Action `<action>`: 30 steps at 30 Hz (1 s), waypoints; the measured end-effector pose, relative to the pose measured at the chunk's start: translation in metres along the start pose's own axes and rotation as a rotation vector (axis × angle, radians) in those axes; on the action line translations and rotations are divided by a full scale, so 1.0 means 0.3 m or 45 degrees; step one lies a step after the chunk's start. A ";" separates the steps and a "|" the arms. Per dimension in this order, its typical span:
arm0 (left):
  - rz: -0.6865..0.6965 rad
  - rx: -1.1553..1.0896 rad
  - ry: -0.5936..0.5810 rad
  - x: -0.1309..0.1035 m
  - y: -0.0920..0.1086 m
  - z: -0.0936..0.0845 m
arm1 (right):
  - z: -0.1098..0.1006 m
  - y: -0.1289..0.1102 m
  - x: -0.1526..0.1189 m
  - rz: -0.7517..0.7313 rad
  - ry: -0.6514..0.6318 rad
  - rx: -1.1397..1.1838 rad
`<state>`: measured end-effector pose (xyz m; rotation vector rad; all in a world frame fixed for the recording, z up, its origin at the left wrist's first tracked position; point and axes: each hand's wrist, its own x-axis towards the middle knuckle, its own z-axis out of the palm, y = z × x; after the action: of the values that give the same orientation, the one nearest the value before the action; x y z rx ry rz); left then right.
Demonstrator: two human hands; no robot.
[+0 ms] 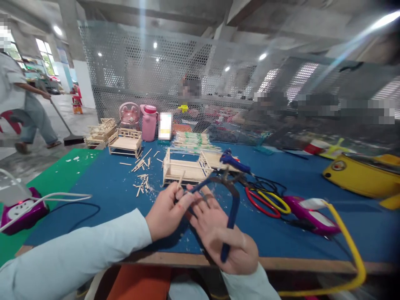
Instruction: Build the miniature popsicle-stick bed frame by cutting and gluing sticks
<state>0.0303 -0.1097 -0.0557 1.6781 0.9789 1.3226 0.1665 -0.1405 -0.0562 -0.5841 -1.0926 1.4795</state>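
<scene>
Blue-handled pliers point(233, 208), held under your right hand's point(215, 229) thumb, fingers outstretched; your left hand point(165, 212) pinches a stick point(182, 177) near the wooden bed point(187, 169). Such a loose grip could let the pliers knock it.

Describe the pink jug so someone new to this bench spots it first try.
Start at the blue tabletop and follow it to its far edge, by the perforated metal partition. Left of center there, the pink jug stands between a pink thing with round ears and a bright upright panel. Unlike either, it's tall and rounded, with a handle.
</scene>
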 end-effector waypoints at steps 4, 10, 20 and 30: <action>-0.073 -0.075 -0.187 -0.003 -0.003 0.007 | 0.017 -0.004 0.012 0.014 -0.103 -0.052; -0.257 -0.080 -0.265 0.037 -0.023 -0.040 | -0.079 -0.111 0.034 -0.054 0.027 -0.400; -0.067 -0.198 0.558 0.095 -0.083 -0.097 | -0.215 -0.142 0.218 0.157 0.523 -0.904; -0.570 -0.507 0.560 0.100 -0.086 -0.049 | -0.174 -0.085 0.306 0.243 0.493 -0.786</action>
<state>0.0182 -0.0702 -0.0651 0.8241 1.1612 1.4776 0.2019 -0.0397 -0.0372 -1.3775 -1.1982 1.1000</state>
